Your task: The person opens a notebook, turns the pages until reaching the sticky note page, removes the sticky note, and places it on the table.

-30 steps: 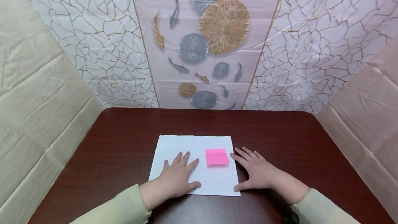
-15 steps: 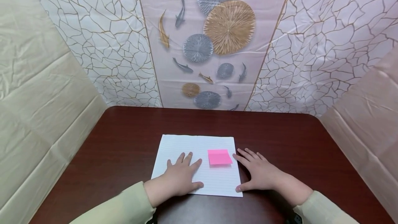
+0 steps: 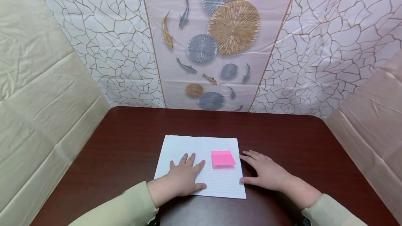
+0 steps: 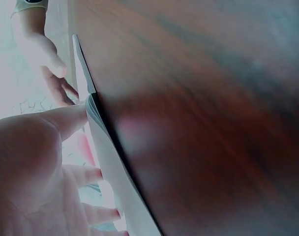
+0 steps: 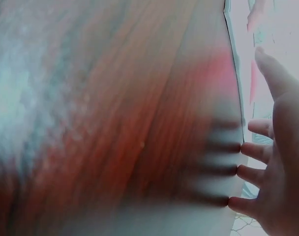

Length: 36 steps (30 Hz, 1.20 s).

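An open lined notebook [image 3: 220, 184] lies on the dark wooden table. On its right page is a pink sticky note [image 3: 223, 158], whose lower edge lifts a little off the paper. My left hand [image 3: 181, 180] rests across the left page with spread fingers, its thumb near the middle of the notebook. In the left wrist view the same left hand [image 4: 29, 172] touches the pages from above. My right hand [image 3: 268, 173] is at the notebook's right edge, thumb and fingers extended and holding nothing. Its fingertips [image 5: 244, 148] meet the table beside the notebook in the right wrist view.
The reddish-brown table [image 3: 132, 132] has rounded far corners. Behind it hangs a patterned cloth [image 3: 201, 79] with fish and round leaf prints. Beige cloth panels [image 3: 41, 97] close off the left and right sides.
My right hand has drawn slightly right, its thumb leaving the notebook's lower right corner for the side edge. My left hand stays on the page. The head view has shifted a little.
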Available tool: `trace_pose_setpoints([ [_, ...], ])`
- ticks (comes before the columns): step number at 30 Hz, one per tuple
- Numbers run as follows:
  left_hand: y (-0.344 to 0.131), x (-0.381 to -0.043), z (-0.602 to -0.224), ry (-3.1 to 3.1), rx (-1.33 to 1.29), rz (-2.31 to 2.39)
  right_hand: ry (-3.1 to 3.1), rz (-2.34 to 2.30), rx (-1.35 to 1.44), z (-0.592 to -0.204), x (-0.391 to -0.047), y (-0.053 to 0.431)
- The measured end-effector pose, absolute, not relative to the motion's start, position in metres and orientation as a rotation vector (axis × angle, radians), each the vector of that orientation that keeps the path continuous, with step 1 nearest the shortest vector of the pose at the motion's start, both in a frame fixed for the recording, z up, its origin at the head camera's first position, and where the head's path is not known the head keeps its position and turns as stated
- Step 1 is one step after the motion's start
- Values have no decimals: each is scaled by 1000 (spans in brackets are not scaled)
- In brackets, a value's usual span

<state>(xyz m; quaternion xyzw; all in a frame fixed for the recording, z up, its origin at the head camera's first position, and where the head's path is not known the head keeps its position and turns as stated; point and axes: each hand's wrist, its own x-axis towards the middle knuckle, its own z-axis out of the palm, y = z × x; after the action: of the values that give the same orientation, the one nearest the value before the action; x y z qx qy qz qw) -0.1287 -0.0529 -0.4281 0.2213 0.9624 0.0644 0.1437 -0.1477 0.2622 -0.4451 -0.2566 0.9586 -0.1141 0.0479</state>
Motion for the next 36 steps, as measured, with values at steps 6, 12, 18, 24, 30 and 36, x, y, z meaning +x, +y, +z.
trace_pose_setpoints([
  [6, -54, -130, -429, 2783, 643, 182, 2999, -281, -850, -440, -153, 259],
  [12, -53, -133, -428, 2789, 643, 166, 3040, -161, -1023, -427, -160, 251],
  [18, -52, -133, -428, 2796, 648, 139, 3010, -38, -1190, -415, -164, 238],
  [24, -52, -134, -429, 2793, 637, 139, 2998, 154, -1347, -410, -170, 220],
  [30, -51, -136, -431, 2795, 630, 135, 2996, 374, -1522, -413, -173, 204],
  [36, -50, -136, -430, 2798, 623, 122, 2996, 500, -1593, -420, -172, 193],
])
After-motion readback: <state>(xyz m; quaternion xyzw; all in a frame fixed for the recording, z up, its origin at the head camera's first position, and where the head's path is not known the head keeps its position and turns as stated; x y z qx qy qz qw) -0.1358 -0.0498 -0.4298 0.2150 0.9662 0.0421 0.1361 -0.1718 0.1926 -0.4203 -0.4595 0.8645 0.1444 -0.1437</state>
